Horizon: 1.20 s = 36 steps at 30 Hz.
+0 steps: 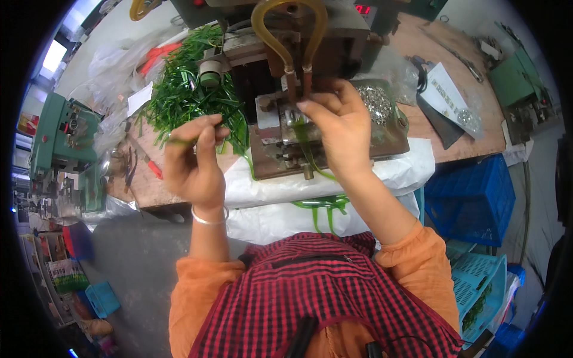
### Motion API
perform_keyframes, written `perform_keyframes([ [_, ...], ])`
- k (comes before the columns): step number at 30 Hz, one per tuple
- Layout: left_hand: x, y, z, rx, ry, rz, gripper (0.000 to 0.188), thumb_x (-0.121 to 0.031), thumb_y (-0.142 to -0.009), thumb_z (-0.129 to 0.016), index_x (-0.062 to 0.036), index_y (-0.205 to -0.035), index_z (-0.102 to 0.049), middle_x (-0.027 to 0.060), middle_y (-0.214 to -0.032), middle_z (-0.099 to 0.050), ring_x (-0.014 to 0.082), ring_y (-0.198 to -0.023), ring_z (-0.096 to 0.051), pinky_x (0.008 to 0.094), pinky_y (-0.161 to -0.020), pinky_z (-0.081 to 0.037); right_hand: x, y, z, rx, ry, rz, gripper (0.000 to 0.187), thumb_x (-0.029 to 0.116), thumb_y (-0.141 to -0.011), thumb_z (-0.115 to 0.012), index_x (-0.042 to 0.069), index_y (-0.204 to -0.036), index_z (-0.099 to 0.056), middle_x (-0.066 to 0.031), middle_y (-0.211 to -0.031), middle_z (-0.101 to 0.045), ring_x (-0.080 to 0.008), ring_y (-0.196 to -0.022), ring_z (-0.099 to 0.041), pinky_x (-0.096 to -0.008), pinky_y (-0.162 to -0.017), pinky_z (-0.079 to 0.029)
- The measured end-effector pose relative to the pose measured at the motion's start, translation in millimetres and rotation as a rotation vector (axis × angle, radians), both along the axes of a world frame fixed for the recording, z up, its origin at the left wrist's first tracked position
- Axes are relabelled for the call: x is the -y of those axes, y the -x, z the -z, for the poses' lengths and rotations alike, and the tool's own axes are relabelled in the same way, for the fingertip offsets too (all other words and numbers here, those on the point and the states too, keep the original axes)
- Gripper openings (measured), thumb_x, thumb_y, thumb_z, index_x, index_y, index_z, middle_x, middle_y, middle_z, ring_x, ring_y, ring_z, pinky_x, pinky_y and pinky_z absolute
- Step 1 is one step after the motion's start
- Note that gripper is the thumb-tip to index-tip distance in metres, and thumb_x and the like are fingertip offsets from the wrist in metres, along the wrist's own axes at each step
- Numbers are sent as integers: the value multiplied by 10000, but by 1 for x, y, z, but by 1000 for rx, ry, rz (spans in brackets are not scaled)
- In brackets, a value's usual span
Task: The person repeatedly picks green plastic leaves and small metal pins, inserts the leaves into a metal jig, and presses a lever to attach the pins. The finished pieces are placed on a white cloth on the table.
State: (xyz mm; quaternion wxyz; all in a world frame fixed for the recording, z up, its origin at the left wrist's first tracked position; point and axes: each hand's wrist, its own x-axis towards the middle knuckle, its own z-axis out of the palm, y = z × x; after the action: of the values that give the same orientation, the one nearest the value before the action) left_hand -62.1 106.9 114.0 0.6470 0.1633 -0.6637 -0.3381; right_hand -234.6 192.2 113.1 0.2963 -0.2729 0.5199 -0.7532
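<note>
Left hand (194,161) pinches a green strip (179,142) by the pile (191,95), ready to feed, while right hand (337,125) seems to press one into the press (310,113), grip unclear.

Green strips (191,95) lie left of the press (298,77).

Under the right hand (340,128) sat a dull brown metal press block (334,152), worn and rough, with a glossy amber plastic tube loop (289,30) above it. Thin green plastic strips (185,95), smooth and slightly shiny, lay heaped beyond the left hand (194,161), which pinched one. A polished silver metal bangle (209,219) circled that wrist. Below both hands, crinkled white plastic sheeting (412,170) draped the matt, scuffed wooden table (471,134).
</note>
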Motion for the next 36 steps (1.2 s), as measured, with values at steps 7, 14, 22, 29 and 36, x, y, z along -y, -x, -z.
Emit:
perform_keyframes([
  [7, -27, 12, -7, 469, 708, 14, 257, -128, -763, -814, -45, -972, -689, 106, -1003, -713, 129, -593, -573, 256, -481, -391, -34, -5, -18, -381, -77, -47, 487, 25, -884, -643, -38, -1345, -499, -151, -1101, -682, -210, -1076, -630, -310, -955, -463],
  [14, -18, 44, 20, 420, 871, 15, 229, -131, -709, -821, -71, -858, -659, 81, -944, -689, 117, -549, -544, 253, -461, -397, -50, 122, 84, -1139, -538, 507, 216, 138, -795, -695, 11, -968, -725, -198, -1101, -670, -383, -1045, -614, -422, -925, -481],
  [22, -30, 36, 22, 481, 694, 55, 238, -109, -730, -821, -78, -930, -696, 118, -989, -727, 178, -627, -633, 276, -509, -473, -39, 108, 97, -1321, -680, 561, 249, 193, -784, -754, -3, -931, -709, -229, -1222, -616, -397, -1246, -506, -465, -983, -452],
  [29, -47, -61, -9, 377, 625, -94, 199, -111, -891, -692, -16, -1049, -616, 193, -1002, -675, 205, -699, -660, 260, -530, -476, -47, 103, 93, -1255, -680, 603, 172, 158, -778, -729, 25, -886, -710, -154, -1097, -668, -361, -1070, -591, -455, -891, -485],
  [36, 46, -59, -29, 604, 237, -566, 111, -37, -853, -711, -13, -961, -715, 138, -1001, -665, 264, -864, -618, 328, -778, -522, -42, 114, 90, -1221, -547, 604, 146, 123, -822, -675, 57, -937, -739, -124, -914, -702, -315, -922, -641, -410, -814, -506],
])
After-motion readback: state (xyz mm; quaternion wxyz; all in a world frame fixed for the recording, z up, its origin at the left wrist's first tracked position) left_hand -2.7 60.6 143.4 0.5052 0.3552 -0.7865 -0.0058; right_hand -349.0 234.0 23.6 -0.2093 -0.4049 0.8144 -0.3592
